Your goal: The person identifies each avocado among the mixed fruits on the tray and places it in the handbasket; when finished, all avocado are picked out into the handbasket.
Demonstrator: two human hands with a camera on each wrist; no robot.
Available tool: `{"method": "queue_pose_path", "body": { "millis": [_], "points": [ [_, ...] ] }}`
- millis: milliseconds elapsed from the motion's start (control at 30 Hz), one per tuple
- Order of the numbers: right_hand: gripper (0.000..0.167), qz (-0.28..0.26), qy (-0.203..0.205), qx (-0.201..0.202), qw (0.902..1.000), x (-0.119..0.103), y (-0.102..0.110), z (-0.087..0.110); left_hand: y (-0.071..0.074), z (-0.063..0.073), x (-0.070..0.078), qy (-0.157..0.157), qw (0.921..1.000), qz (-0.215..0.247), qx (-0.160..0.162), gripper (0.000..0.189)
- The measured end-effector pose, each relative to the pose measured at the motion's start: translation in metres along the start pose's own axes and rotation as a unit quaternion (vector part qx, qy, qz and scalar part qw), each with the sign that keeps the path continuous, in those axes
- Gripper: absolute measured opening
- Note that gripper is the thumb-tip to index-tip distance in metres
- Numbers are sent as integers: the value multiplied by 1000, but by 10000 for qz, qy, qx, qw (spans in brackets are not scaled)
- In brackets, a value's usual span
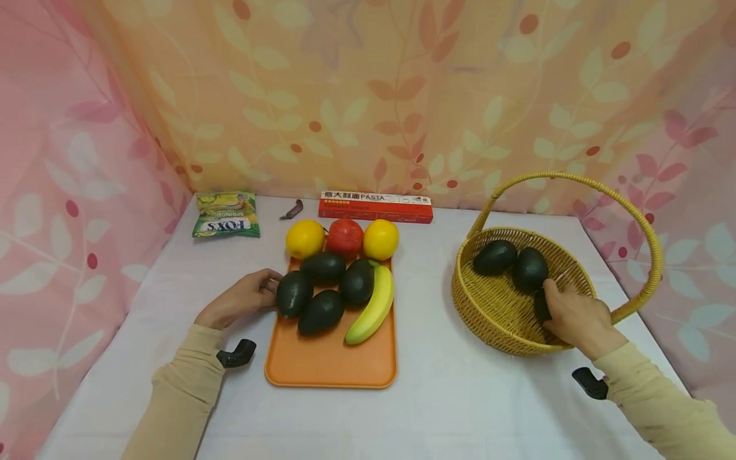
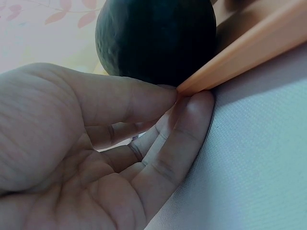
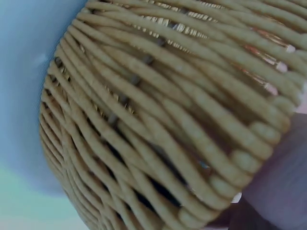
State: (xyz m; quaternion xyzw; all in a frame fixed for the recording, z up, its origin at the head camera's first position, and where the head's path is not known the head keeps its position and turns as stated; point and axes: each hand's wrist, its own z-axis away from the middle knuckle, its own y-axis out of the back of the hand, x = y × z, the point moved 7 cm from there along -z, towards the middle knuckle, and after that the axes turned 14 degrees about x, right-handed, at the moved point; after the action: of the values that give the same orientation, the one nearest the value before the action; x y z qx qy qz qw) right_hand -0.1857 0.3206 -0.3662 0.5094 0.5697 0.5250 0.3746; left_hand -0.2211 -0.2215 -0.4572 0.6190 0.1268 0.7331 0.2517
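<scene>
At the orange tray's (image 1: 330, 370) left edge, my left hand (image 1: 247, 297) pinches the rim between thumb and fingers, as the left wrist view shows. A dark avocado (image 2: 156, 38) lies just inside that rim, beside the thumb. Several avocados (image 1: 322, 313), a banana (image 1: 376, 306), a red fruit (image 1: 345, 237) and two yellow fruits (image 1: 305, 239) are on the tray. My right hand (image 1: 577, 316) reaches over the wicker basket's (image 1: 489, 319) near right rim and grips an avocado (image 1: 540, 306), partly hidden by the hand. Basket weave (image 3: 158, 96) fills most of the right wrist view.
Two more avocados (image 1: 512, 262) lie in the basket, whose tall handle (image 1: 627, 198) arches over its right side. Along the back stand a red pasta box (image 1: 375, 207), a small brown object (image 1: 292, 209) and a green snack bag (image 1: 227, 214). Patterned curtains (image 1: 368, 96) enclose the white table (image 1: 437, 396).
</scene>
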Motion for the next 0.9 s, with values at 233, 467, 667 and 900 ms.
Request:
{"method": "queue_pose_path", "body": {
  "millis": [233, 467, 667, 900],
  "points": [
    [65, -8, -14, -143, 9999, -3, -1, 1, 0, 0, 0, 20, 10000, 14, 9, 48],
    [58, 118, 86, 105, 9998, -5, -1, 1, 0, -1, 0, 4, 10000, -11, 22, 47],
    [57, 182, 85, 141, 9997, -4, -2, 1, 0, -1, 0, -11, 10000, -59, 42, 46],
    [60, 254, 125, 197, 9994, -5, 1, 1, 0, 0, 1, 31, 10000, 14, 10, 48]
  ]
}}
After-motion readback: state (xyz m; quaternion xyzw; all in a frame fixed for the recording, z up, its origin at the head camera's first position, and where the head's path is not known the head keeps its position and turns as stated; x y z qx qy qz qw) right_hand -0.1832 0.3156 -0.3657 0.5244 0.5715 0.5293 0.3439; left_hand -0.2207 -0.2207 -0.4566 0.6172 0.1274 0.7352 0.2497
